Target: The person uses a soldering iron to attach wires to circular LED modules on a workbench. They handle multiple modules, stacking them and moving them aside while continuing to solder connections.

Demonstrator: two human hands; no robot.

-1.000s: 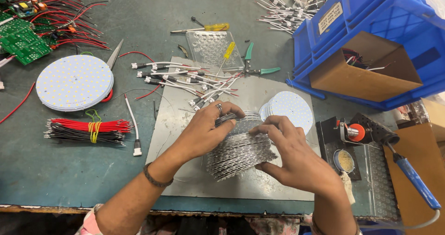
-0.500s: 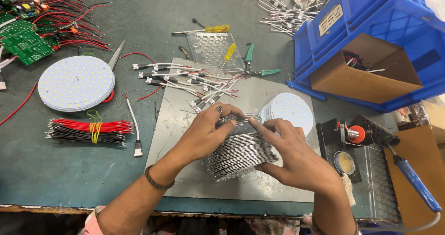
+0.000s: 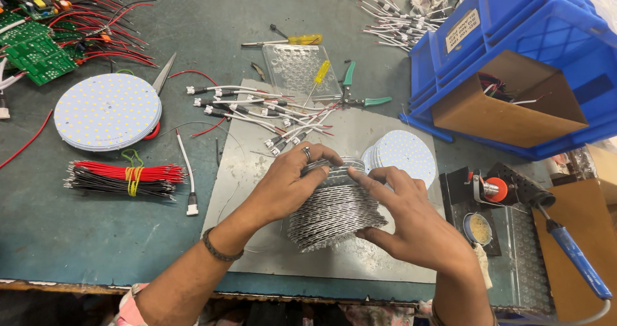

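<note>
Barely anything moved: both hands stayed closed around the tall stack of round silvery metal discs (image 3: 334,207), left hand (image 3: 292,184) curled on top, right hand (image 3: 411,226) gripping its side, on the grey desk (image 3: 77,229).

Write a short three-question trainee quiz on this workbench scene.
1. True or false: both hands rest on the stack of round metal plates.
2. Which lies nearest the bundle of red and black wires? A) blue bin B) white round LED board C) soldering iron
3. What does the left hand wear on one of its fingers?

Key: 1 true: the right hand grips it too. 2 B. 3 a ring.
</note>
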